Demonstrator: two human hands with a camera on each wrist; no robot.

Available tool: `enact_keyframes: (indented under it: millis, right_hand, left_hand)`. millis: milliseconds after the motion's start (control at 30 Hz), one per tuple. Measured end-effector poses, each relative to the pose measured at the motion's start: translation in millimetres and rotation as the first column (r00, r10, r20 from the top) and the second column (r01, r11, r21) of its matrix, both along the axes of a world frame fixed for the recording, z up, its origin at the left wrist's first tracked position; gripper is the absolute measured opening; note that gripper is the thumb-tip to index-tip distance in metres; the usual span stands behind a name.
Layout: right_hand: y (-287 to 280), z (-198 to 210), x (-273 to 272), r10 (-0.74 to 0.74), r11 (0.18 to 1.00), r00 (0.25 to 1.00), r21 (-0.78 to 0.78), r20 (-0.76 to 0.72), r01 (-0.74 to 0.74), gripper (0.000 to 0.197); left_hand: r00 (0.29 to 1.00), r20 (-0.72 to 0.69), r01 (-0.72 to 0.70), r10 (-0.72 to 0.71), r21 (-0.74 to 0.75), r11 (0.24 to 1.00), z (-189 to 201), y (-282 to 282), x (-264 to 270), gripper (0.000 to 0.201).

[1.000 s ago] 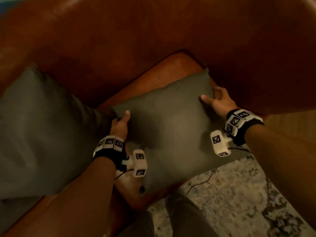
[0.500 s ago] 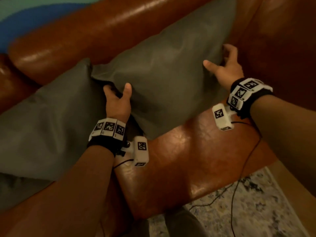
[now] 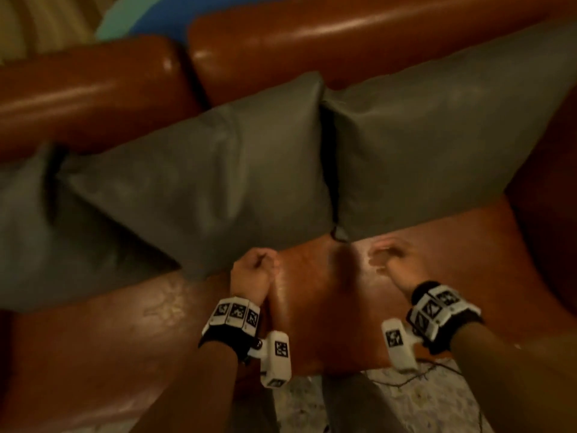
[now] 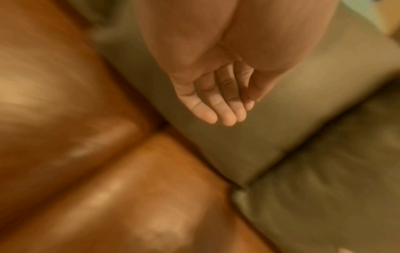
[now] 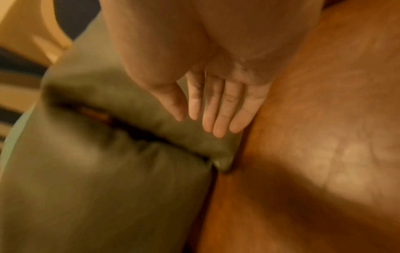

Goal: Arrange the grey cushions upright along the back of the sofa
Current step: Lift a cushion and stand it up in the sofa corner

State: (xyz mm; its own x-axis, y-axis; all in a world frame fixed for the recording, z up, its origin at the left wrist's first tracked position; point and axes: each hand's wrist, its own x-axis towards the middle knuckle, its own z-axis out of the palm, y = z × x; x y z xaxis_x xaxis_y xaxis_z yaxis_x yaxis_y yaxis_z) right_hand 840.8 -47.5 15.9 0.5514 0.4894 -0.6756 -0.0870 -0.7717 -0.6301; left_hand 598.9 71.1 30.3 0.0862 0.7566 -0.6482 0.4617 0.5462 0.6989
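Observation:
Three grey cushions lean upright against the brown leather sofa back: a left cushion, partly cut off, a middle cushion and a right cushion. The middle and right ones touch edge to edge. My left hand hovers over the seat just below the middle cushion, fingers loosely curled and holding nothing. My right hand hovers below the right cushion, blurred and empty. In the left wrist view the left hand shows relaxed fingers. The right wrist view shows the right hand with straight fingers over a cushion corner.
The sofa arm rises at the right, against the right cushion. A patterned rug lies in front of the seat, with a thin black cable across it. Something blue and teal shows behind the sofa.
Both hands lifted the right cushion off the seat and stood it against the sofa back beside the middle one. They have let go and drawn back over the seat.

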Motion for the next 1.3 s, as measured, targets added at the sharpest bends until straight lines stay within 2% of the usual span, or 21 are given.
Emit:
enact_keyframes:
  millis: [67, 167, 300, 333, 400, 433, 467, 533, 600, 667, 733, 800, 900, 967, 1033, 1067, 1133, 1200, 1300]
  right_hand:
    - [14.9, 2.8, -58.5, 0.057, 0.998, 0.994, -0.004, -0.096, -0.058, 0.050]
    - [47.4, 10.7, -145.2, 0.205, 0.978, 0.963, 0.002, -0.177, -0.208, 0.038]
    - [109.1, 20.5, -257.9, 0.397, 0.918, 0.905, 0.067, -0.155, -0.392, 0.040]
    - [127.2, 25.2, -283.2, 0.427, 0.904, 0.893, 0.108, -0.141, -0.414, 0.035]
    - [163.8, 37.9, -327.8, 0.466, 0.879, 0.879, 0.169, -0.098, -0.447, 0.013]
    - [182.9, 43.1, -346.7, 0.445, 0.887, 0.891, 0.180, -0.091, -0.425, 0.026]
    - [201.9, 47.3, -362.8, 0.396, 0.908, 0.912, 0.193, -0.104, -0.373, 0.049]
    - [236.2, 57.7, -391.2, 0.298, 0.941, 0.945, 0.208, -0.138, -0.266, 0.096]
    - [258.3, 64.0, -411.7, 0.276, 0.946, 0.944, 0.227, -0.182, -0.233, 0.128]
    - [272.0, 67.5, -428.2, 0.232, 0.953, 0.943, 0.249, -0.238, -0.171, 0.132]
    - [277.1, 70.7, -442.6, 0.211, 0.951, 0.940, 0.280, -0.269, -0.133, 0.129]
    - [279.7, 74.8, -457.3, 0.193, 0.945, 0.938, 0.311, -0.287, -0.099, 0.130]
    - [289.8, 79.9, -487.5, 0.181, 0.935, 0.929, 0.348, -0.322, -0.062, 0.119]
    - [305.0, 78.9, -515.2, 0.222, 0.934, 0.905, 0.347, -0.362, -0.090, 0.099]
    - [322.8, 72.5, -544.7, 0.264, 0.938, 0.885, 0.314, -0.383, -0.144, 0.090]
    - [330.2, 69.2, -557.0, 0.280, 0.938, 0.880, 0.304, -0.384, -0.166, 0.091]
    - [339.0, 63.1, -571.4, 0.288, 0.940, 0.884, 0.282, -0.368, -0.189, 0.101]
    - [341.2, 60.3, -570.5, 0.271, 0.949, 0.903, 0.248, -0.332, -0.194, 0.108]
    - [340.3, 55.8, -561.8, 0.262, 0.951, 0.919, 0.239, -0.294, -0.195, 0.107]
  left_hand:
    - [0.999, -0.033, -0.042, 0.041, -0.024, 0.999, 0.6, 0.8, -50.6, 0.028]
    - [0.992, -0.038, -0.124, 0.121, -0.071, 0.990, 2.3, 10.6, -134.4, 0.026]
    - [0.957, -0.075, -0.287, 0.282, -0.069, 0.956, 17.6, 46.9, -254.0, 0.024]
    - [0.935, -0.059, -0.353, 0.350, -0.063, 0.933, 22.4, 60.3, -283.9, 0.020]
    - [0.890, -0.090, -0.449, 0.447, -0.008, 0.893, 30.3, 90.5, -342.4, 0.015]
    - [0.875, -0.133, -0.462, 0.465, 0.051, 0.885, 33.5, 104.8, -368.7, 0.027]
    - [0.842, -0.165, -0.500, 0.513, 0.119, 0.858, 37.4, 119.8, -392.2, 0.040]
    - [0.778, -0.099, -0.589, 0.620, 0.228, 0.775, 50.5, 149.2, -429.0, 0.055]
    - [0.744, 0.042, -0.656, 0.666, 0.234, 0.718, 58.3, 178.9, -456.2, 0.070]
    - [0.764, 0.163, -0.644, 0.624, 0.158, 0.748, 58.2, 204.9, -475.5, 0.084]
    - [0.796, 0.210, -0.593, 0.568, 0.083, 0.801, 58.6, 220.9, -488.0, 0.084]
    - [0.796, 0.225, -0.583, 0.562, 0.034, 0.812, 60.7, 231.9, -497.6, 0.075]
    - [0.806, 0.219, -0.576, 0.550, 0.075, 0.814, 68.3, 245.7, -521.6, 0.059]
    - [0.782, 0.187, -0.621, 0.595, 0.153, 0.768, 71.9, 254.2, -546.4, 0.057]
    - [0.736, 0.162, -0.677, 0.658, 0.214, 0.704, 72.7, 263.0, -572.0, 0.068]
    - [0.718, 0.145, -0.694, 0.681, 0.226, 0.683, 70.8, 267.6, -583.4, 0.078]
    - [0.720, 0.114, -0.691, 0.684, 0.212, 0.691, 66.9, 273.1, -597.9, 0.090]
    - [0.750, 0.100, -0.660, 0.654, 0.184, 0.728, 62.5, 275.9, -599.3, 0.089]
    - [0.766, 0.083, -0.641, 0.638, 0.184, 0.745, 56.2, 273.3, -595.2, 0.085]
